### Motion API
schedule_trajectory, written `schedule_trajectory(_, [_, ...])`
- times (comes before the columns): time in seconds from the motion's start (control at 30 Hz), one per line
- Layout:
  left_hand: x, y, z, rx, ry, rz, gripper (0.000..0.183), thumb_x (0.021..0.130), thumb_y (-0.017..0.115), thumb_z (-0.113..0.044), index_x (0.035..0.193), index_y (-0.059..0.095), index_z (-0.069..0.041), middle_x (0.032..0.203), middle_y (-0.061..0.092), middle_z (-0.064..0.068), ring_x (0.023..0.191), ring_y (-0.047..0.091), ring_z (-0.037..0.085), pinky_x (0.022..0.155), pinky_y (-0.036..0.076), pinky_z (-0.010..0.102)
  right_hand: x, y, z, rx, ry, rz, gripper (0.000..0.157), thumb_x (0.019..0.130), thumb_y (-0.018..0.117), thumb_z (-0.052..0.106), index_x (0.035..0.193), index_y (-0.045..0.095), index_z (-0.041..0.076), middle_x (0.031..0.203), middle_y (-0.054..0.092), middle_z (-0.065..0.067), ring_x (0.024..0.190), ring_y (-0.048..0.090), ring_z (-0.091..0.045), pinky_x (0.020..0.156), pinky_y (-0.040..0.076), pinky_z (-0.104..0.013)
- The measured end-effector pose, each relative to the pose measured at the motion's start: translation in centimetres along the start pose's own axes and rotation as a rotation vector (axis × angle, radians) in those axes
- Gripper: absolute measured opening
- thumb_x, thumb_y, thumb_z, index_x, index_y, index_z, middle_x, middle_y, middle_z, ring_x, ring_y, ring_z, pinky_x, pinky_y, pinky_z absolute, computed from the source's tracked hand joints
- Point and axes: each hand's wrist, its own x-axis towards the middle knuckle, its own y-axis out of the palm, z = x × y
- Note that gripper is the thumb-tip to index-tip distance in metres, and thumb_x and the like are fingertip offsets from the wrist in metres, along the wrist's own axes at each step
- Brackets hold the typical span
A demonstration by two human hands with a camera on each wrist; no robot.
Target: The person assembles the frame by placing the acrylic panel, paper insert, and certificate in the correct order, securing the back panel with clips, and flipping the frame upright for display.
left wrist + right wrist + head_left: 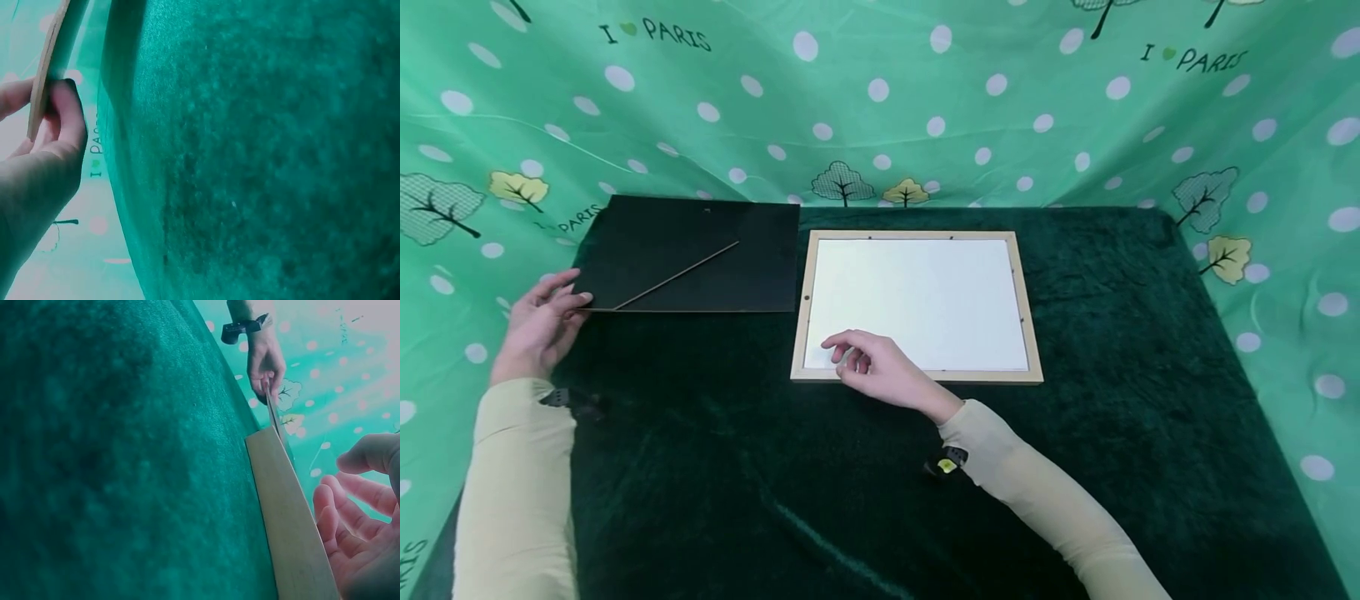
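Note:
At the left, a black backing board (737, 283) with a thin diagonal strut (677, 275) lies just above or on the cloth. My left hand (538, 325) pinches its near left corner between thumb and fingers; the left wrist view shows the board's brown edge (42, 81) in that grip. Beside the board is a light wooden picture frame (985, 377) holding a white sheet (917, 292), with small dark tabs along its inner edges. Over the frame's near left corner hovers my right hand (883, 367), fingers loosely bent and holding nothing.
A dark green velvet cloth (715, 467) covers the table. Green dotted curtain fabric (910, 100) rises at the back and both sides, close behind the board. Each wrist wears a dark strap with a small camera (946, 460).

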Motion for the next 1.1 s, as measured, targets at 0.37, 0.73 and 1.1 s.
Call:
schedule_trajectory(0.37, [-0.1, 1.1, -0.5, -0.278, 0.168, 0.185, 0.047, 0.088, 0.037, 0.016, 0.13, 0.043, -0.005, 0.126, 0.049, 0.011, 0.091, 0.059, 0.035, 0.059, 0.048, 0.05, -0.1, -0.4, -0.1, 0.017, 0.028, -0.011, 0.035, 0.084, 0.056, 0.007, 0.119, 0.052, 0.008, 0.095, 0.056, -0.003, 0.077, 0.054, -0.01, 0.067, 0.046, -0.026])
schedule_trajectory(0.73, [-1.6, 3.0, -2.4, -0.402, 0.343, 0.253, 0.045, 0.086, 0.034, 0.02, 0.128, 0.041, 0.006, 0.121, 0.049, 0.023, 0.082, 0.06, 0.042, 0.052, 0.048, 0.051, -0.4, -0.9, -0.2, 0.064, 0.05, -0.018, 0.036, 0.085, 0.057, 0.007, 0.12, 0.051, 0.009, 0.097, 0.056, -0.005, 0.077, 0.054, -0.011, 0.069, 0.046, -0.028])
schedule_trajectory(1.1, [-2.6, 2.9, -2.2, -0.518, 0.405, 0.329, 0.043, 0.087, 0.029, 0.02, 0.128, 0.038, 0.009, 0.12, 0.047, 0.027, 0.079, 0.057, 0.048, 0.057, 0.047, 0.053, -1.2, -2.6, 3.3, 0.118, 0.076, -0.025, 0.034, 0.084, 0.052, -0.005, 0.118, 0.049, -0.004, 0.098, 0.053, -0.022, 0.078, 0.053, -0.027, 0.07, 0.046, -0.039])
